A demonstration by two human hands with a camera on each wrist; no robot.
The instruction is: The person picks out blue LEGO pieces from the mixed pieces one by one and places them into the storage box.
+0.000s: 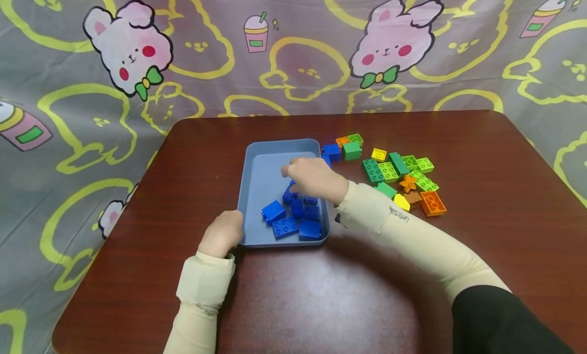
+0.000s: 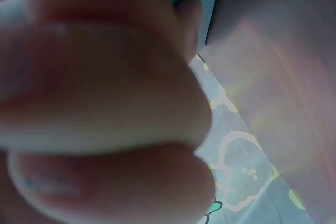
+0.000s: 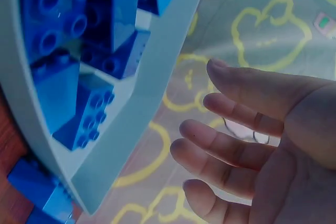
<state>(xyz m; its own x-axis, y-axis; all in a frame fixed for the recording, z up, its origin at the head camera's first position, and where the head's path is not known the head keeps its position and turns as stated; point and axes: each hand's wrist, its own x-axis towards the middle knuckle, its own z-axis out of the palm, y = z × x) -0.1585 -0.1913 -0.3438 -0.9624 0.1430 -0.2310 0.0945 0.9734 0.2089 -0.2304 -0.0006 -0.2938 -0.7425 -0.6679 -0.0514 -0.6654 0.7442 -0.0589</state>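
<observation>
A blue-grey plastic tray (image 1: 261,170) lies on the table with several blue toy bricks (image 1: 285,227) piled in its near and right part. At its near left corner, my left hand (image 1: 222,233) grips the rim; curled fingers (image 2: 105,93) fill much of the left wrist view beside the tray wall (image 2: 207,3). Above the tray hovers my right hand (image 1: 316,180), partly covering the bricks. Seen in the right wrist view, the right hand (image 3: 247,145) has loosely extended fingers and holds nothing. Blue bricks (image 3: 86,114) show inside the tray there.
Right of the tray lie more blue bricks (image 1: 331,152). Farther right are green bricks (image 1: 373,170), a yellow brick (image 1: 378,154), an orange brick (image 1: 432,203) and an orange star-shaped piece (image 1: 407,183). A patterned cloth (image 1: 302,63) hangs behind the brown table (image 1: 197,165).
</observation>
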